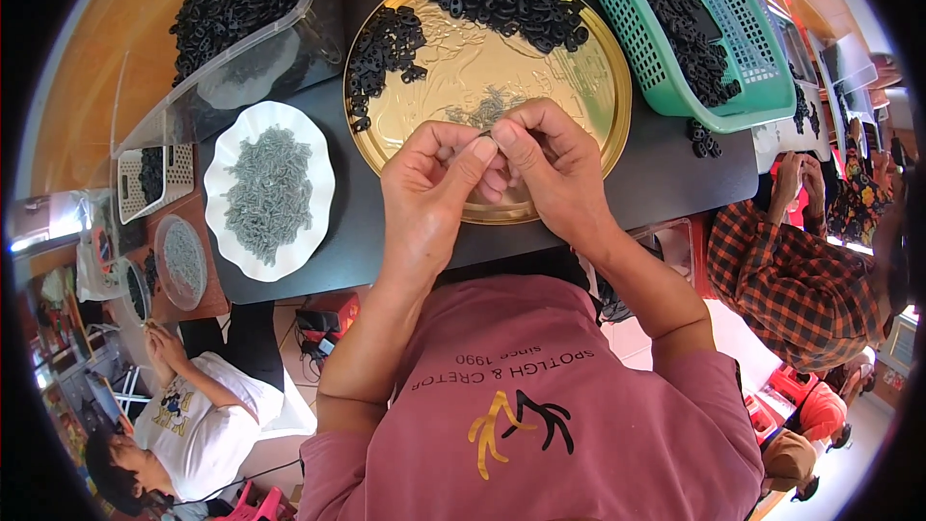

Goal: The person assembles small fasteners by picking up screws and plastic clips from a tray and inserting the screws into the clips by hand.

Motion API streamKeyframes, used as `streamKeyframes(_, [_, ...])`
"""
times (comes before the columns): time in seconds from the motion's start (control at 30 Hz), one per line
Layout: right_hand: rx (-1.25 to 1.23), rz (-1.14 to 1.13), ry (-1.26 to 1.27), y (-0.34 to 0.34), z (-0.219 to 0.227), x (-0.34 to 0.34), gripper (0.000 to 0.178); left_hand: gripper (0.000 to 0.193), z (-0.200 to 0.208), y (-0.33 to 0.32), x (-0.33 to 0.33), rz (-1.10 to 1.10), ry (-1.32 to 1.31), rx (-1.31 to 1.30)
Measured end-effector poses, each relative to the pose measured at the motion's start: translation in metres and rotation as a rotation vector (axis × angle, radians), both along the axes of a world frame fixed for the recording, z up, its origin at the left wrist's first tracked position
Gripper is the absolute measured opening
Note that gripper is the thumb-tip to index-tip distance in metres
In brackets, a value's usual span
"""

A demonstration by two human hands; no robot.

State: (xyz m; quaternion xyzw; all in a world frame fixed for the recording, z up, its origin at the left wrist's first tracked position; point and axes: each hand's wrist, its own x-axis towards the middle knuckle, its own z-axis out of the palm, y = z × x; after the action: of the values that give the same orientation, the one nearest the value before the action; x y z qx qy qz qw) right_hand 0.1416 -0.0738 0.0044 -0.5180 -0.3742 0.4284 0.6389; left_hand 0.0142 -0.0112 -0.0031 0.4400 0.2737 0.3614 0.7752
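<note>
Pinching over the gold tray, I am holding the left hand and right hand fingertip to fingertip, each grip narrow around a small dark piece, mostly hidden. Grey screws are lying just beyond, and black parts are crowding the tray's far and left edges, leaving bare gold between them and the screws. On the left, a white plate is sitting close to the tray; on the right, a green basket is crowding its rim. Bare table is showing in front of the basket, while the tray's near rim is lying near the table's edge.
</note>
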Motion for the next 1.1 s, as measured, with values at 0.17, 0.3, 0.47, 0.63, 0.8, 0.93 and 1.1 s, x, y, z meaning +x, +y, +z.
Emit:
streamKeyframes(0.17, [-0.028,0.041,-0.154,0.003,0.004,0.016,0.015,0.011,0.004,0.006,-0.001,-0.043,-0.029,-0.037])
streamKeyframes(0.3, [-0.034,0.041,-0.221,0.001,0.013,0.028,0.016,0.012,0.007,0.005,-0.003,-0.056,-0.030,-0.054])
streamKeyframes(0.47, [0.066,0.150,-0.589,0.002,0.023,0.040,0.010,0.013,0.006,0.005,-0.003,-0.057,-0.039,-0.043])
streamKeyframes(0.63, [0.117,0.150,-0.698,0.005,0.021,0.042,0.010,0.013,0.009,0.004,-0.003,-0.068,-0.030,-0.033])
streamKeyframes(0.8, [0.195,0.181,-0.794,0.005,0.024,0.044,0.009,0.012,0.012,0.002,-0.006,-0.087,0.018,0.007])
streamKeyframes(0.93, [0.138,0.214,-0.737,0.002,0.027,0.041,0.008,0.011,0.014,0.000,-0.005,-0.091,0.052,0.030])
streamKeyframes(1.1, [0.076,0.202,-0.636,-0.002,0.026,0.038,0.007,0.010,0.014,-0.002,-0.002,-0.081,0.048,0.068])
